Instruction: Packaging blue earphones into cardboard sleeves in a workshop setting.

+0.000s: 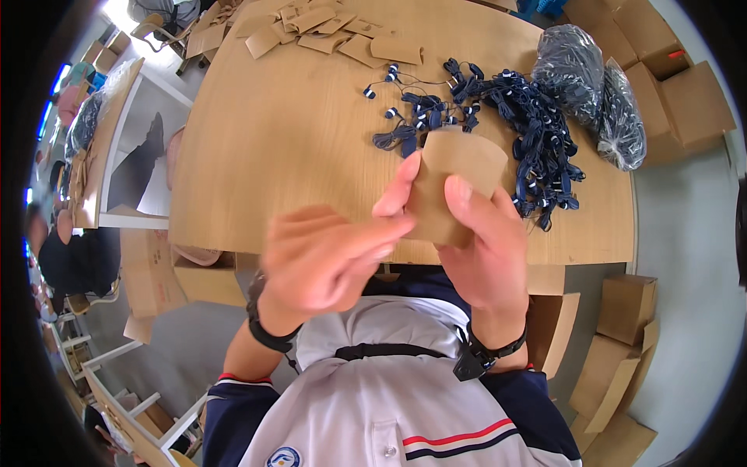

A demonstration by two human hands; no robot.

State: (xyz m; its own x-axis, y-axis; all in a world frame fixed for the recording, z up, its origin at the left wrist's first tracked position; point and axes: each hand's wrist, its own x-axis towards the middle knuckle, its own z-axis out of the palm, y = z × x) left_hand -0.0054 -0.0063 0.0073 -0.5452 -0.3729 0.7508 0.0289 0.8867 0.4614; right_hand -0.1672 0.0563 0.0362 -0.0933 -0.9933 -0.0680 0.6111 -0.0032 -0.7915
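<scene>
A small brown paper sleeve (451, 187) is held up over the table's near edge in my right hand (494, 249). My right thumb presses on its front, and fingertips wrap round its left side from behind. Beside its lower left edge is my left hand (319, 261), fingers curled and blurred by motion. The index fingertip reaches the sleeve's edge; whether something thin is pinched there cannot be made out. Just beyond the sleeve lie several dark blue wired earphones (424, 117) with coiled cords, some loose. A larger heap of bundled earphones (541, 140) spreads to the right.
More flat brown paper sleeves (331, 31) are scattered at the table's (264, 148) far side. Filled clear plastic bags (572, 70) sit at the far right corner. Open cardboard boxes (622, 350) stand right of me, and a white-framed bench (117, 156) is at the left.
</scene>
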